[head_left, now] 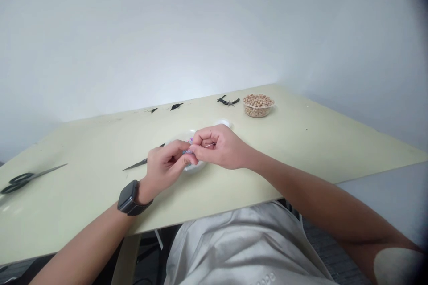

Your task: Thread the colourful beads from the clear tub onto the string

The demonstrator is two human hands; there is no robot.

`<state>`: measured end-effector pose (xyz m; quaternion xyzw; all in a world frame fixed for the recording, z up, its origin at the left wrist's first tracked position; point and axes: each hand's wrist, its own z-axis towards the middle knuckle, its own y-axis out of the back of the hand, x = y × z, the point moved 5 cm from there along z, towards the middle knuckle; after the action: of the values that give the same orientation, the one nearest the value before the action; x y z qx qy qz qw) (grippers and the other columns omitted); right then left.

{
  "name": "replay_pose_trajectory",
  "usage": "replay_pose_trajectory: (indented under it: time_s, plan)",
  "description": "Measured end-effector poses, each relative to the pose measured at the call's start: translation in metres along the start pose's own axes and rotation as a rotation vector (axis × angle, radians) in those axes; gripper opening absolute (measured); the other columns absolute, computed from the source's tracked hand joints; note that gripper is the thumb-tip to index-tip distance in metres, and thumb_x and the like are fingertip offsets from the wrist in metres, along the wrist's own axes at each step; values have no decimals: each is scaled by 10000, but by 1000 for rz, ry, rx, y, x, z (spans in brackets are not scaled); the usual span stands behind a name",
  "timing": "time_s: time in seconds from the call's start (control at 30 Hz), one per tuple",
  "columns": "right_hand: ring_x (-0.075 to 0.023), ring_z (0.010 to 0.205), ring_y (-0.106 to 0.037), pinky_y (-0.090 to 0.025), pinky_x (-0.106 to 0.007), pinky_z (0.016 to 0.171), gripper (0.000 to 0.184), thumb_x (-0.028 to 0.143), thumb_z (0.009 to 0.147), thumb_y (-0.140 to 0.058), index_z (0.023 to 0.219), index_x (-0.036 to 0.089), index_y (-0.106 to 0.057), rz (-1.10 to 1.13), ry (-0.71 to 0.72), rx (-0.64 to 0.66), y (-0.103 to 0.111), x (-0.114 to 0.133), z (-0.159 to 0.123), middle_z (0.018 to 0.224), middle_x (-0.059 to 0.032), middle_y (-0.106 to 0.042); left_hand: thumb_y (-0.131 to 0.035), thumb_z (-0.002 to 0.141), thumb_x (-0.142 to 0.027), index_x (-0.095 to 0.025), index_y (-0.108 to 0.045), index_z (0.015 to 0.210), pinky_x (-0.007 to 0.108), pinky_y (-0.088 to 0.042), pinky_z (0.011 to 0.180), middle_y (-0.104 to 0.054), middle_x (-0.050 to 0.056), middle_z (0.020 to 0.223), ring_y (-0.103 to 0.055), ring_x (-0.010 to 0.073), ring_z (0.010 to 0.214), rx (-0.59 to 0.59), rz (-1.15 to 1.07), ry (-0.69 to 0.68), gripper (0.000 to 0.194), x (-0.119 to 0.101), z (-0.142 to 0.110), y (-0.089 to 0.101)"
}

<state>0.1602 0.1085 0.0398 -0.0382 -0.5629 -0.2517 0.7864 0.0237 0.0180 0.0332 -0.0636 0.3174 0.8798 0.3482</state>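
Thread (210,145), thin and pale, shows at the right hand (220,147), running from near the thumb and forefinger back toward the curled fingers, in front of the worktop's middle. Right-hand fingers bent inward, nearly closed, with the thread in their hold. Left hand (172,158) meets it tip to tip: forefinger and thumb reach toward the right fingertips, slightly parted, other fingers folded; cannot tell what, if anything, they grip, contact point too small and partly covered. Small shiny beads (191,140), bluish and purple, show around the fingertips, in a whitish dish (194,168) mostly hidden behind both hands. Black watch (128,196) on left wrist. Dark pointed tool (135,164) lies partly behind left hand, tip toward the left; type unclear. Scissors (31,179) with dark handles at far left, blades closed or nearly so, pointing right. Pliers (229,101), black-handled, near the back edge, just beside a clear round tub (258,112) filled with tan bean-like pieces (258,100). White object (224,123) pokes out behind the right hand, mostly covered. Two black scraps (176,106) along the back edge, left of the pliers. Worktop (284,142) pale yellow-green, pale wall (167,31) behind.
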Motion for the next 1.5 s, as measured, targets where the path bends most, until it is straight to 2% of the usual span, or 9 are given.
replay_pose_trajectory:
  time_s: [0.33, 0.47, 0.6, 0.77, 1.0, 1.13, 1.33, 1.5]
  plan:
    - [-41, 499, -299, -228, -193, 468, 239, 270, 933, -647, 748, 120, -655, -10, 36, -2, 1, 2, 1, 552, 53, -440, -724, 939, -252, -197, -703, 826, 172, -297, 458, -551, -87, 520, -360, 43, 456, 10, -20, 0, 127, 2, -1, -2]
    - [-40, 503, -296, -229, -195, 472, 240, 266, 932, -650, 744, 116, -654, -22, 40, -4, 1, 1, 1, 554, 53, -435, -711, 953, -272, -194, -701, 821, 164, -312, 461, -587, -81, 545, -386, 38, 459, 22, -23, 7, 153, 0, 1, -2]
    - [-49, 515, -308, -252, -209, 488, 241, 287, 929, -657, 763, 114, -680, -30, 24, 1, 1, 1, 1, 579, 36, -489, -709, 959, -287, -188, -698, 793, 146, -318, 466, -568, -89, 537, -388, 29, 464, 25, -19, 15, 193, -1, 2, -2]
    - [-85, 601, -454, -343, -226, 548, 244, 353, 896, -712, 799, 129, -710, -3, -19, 28, 2, 0, 2, 702, -17, -633, -706, 966, -292, -188, -712, 799, 137, -310, 452, -566, -93, 539, -390, 21, 457, 21, -27, 9, 197, -2, 3, -2]
    - [-113, 697, -562, -422, -245, 638, 283, 387, 902, -725, 817, 117, -724, 31, -32, 64, 3, -2, 3, 799, -54, -710, -680, 982, -334, -185, -717, 762, 158, -310, 442, -556, -77, 510, -378, 35, 438, 21, 46, -3, 269, -3, 4, -3]
    - [-95, 652, -527, -389, -229, 591, 296, 402, 875, -756, 808, 114, -741, 10, -53, 41, 4, -3, 4, 759, -40, -701, -667, 991, -354, -187, -707, 747, 160, -314, 443, -555, -77, 503, -376, 37, 431, 35, 73, -13, 299, -5, 5, -4]
    - [-58, 544, -409, -293, -215, 504, 306, 382, 785, -833, 729, 96, -741, -13, -76, -28, 6, -2, 5, 587, 14, -576, -637, 1009, -380, -194, -698, 769, 169, -331, 461, -581, -73, 516, -404, 43, 425, 40, 153, -84, 309, -7, 5, -4]
    - [-71, 575, -440, -303, -223, 523, 345, 412, 740, -860, 690, 97, -728, 3, -129, -55, 7, -5, 6, 596, 1, -589, -595, 1031, -401, -194, -690, 793, 182, -335, 481, -600, -57, 543, -434, 57, 447, 34, 238, -195, 329, -7, 4, -5]
